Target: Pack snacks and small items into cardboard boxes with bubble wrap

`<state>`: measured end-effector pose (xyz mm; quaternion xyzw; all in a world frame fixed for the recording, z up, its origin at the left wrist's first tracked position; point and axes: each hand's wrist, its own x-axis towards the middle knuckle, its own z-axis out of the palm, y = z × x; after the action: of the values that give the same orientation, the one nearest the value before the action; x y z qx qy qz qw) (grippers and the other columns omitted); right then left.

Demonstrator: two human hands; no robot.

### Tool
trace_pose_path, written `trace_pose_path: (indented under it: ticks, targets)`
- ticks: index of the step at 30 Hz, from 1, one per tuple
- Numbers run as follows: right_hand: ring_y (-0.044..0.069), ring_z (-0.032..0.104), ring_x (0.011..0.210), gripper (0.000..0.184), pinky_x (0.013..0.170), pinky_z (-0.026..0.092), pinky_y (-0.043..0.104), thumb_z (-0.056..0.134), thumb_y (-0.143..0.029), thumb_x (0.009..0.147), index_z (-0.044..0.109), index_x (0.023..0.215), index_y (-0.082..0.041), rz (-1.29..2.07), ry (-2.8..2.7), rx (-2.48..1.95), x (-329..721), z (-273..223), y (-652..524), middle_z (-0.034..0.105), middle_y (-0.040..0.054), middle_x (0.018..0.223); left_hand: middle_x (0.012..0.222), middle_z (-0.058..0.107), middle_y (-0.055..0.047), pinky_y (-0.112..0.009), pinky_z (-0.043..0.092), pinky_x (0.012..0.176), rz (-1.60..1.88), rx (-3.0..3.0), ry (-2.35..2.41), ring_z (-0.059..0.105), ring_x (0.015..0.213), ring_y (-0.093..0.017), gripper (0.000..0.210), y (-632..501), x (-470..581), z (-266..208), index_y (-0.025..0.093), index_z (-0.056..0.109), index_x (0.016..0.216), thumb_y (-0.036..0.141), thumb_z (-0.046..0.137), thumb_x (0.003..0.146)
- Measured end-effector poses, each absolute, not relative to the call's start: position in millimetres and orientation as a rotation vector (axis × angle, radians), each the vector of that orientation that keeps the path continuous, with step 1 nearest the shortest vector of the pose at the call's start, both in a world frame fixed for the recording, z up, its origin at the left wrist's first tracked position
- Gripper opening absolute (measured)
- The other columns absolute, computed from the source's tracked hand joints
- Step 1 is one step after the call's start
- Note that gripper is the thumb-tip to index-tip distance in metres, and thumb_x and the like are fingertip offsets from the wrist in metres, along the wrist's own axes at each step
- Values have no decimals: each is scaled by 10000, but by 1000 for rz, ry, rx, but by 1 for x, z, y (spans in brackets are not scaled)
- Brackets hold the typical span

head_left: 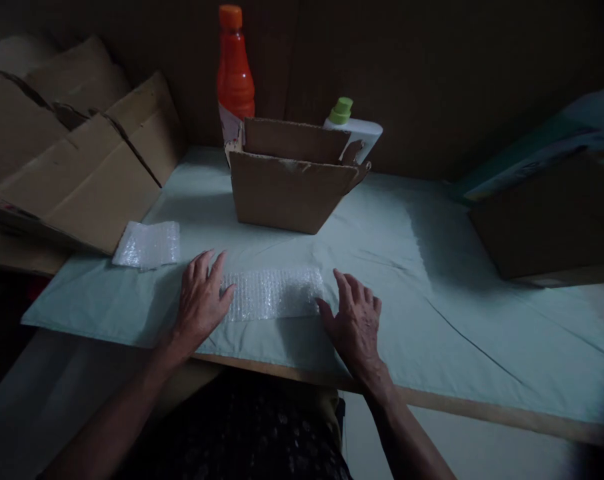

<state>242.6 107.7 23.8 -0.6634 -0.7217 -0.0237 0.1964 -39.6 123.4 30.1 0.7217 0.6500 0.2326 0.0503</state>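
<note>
A strip of clear bubble wrap (272,295) lies flat on the cloth-covered table (382,247) in front of me. My left hand (202,293) rests at its left end, fingers stretched forward, with the thumb at the strip's edge. At the right end is my right hand (355,317), its fingers apart and its thumb tip by the corner. Neither hand grips anything. Another piece of bubble wrap (149,245), seemingly folded, lies to the left beyond my left hand. Just past the strip stands an open cardboard box (287,190).
Behind the box stand an orange-red bottle (236,80) and a white bottle with a green cap (342,113). Large cardboard boxes (92,173) crowd the left side. A dark box (552,220) sits at the right. The table's front edge (432,400) runs close to my body.
</note>
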Motion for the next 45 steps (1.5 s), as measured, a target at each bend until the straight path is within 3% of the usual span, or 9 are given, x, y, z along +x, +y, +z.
trace_pose_path:
  ticks: [8,12,19,22,24,27,29,35,45]
  targets:
    - [278,486,1344,376,1070,362,454,498,-355,1016,602,1362,-254,115,-2534,-1445,226,5,109,585,80,1462,1520,523,-115,-536,355,1196,404,2564,1317,431,1432,-295,455,111,-27,-3,195,566,1396,252,559,945]
    - [291,580,1149,334,941,418,443,462,-371,1029,671,1226,-201,-83,-2200,-1823,274,2,106,670,118,1291,1501,525,-135,-497,410,1167,696,2456,1433,437,1427,-281,393,108,-45,-5,173,603,1329,253,539,950]
    - [317,606,1094,232,903,455,458,577,-326,947,691,1076,-171,27,-2169,-1813,247,7,120,684,152,1266,1369,579,-231,-710,350,1095,699,2195,2164,426,1372,-452,256,97,-49,-1,159,674,1022,361,651,866]
    - [275,657,1010,147,865,498,422,558,-237,915,693,952,-192,240,-2097,-1716,235,2,122,731,132,1160,1229,672,-165,-618,446,1042,832,2083,2050,573,1221,-381,95,94,-37,-3,212,651,852,280,591,879]
    - [220,675,804,236,746,534,362,545,-258,922,683,1103,-194,409,-1973,-1687,238,6,119,757,86,969,1038,726,-101,-484,554,900,917,1891,1953,680,994,-295,120,90,-32,-1,232,652,950,291,562,898]
    - [160,598,587,526,619,535,300,552,-321,949,499,1457,-194,520,-1838,-1590,250,36,119,700,-7,763,921,738,-46,-348,587,725,992,1640,1840,715,804,-226,452,88,-33,18,232,533,1352,363,584,923]
    - [159,617,623,544,665,553,308,569,-330,956,494,1486,-232,431,-1852,-1470,255,71,126,708,-5,788,936,746,-28,-318,588,749,1148,1658,1760,723,808,-201,591,98,-37,43,247,419,1482,358,606,933]
    - [193,694,837,218,779,544,332,595,-317,967,794,1016,-244,-144,-1803,-1245,257,175,208,765,53,933,1077,772,-9,-299,541,957,1784,2194,1557,714,998,-159,264,215,-43,151,212,731,1127,191,526,962]
    - [159,655,690,110,698,467,283,729,-188,755,810,812,-236,-26,-2463,-1657,266,189,369,725,-14,710,903,771,-3,-432,524,937,252,2501,1750,726,959,-274,246,376,-30,201,216,819,901,132,655,739]
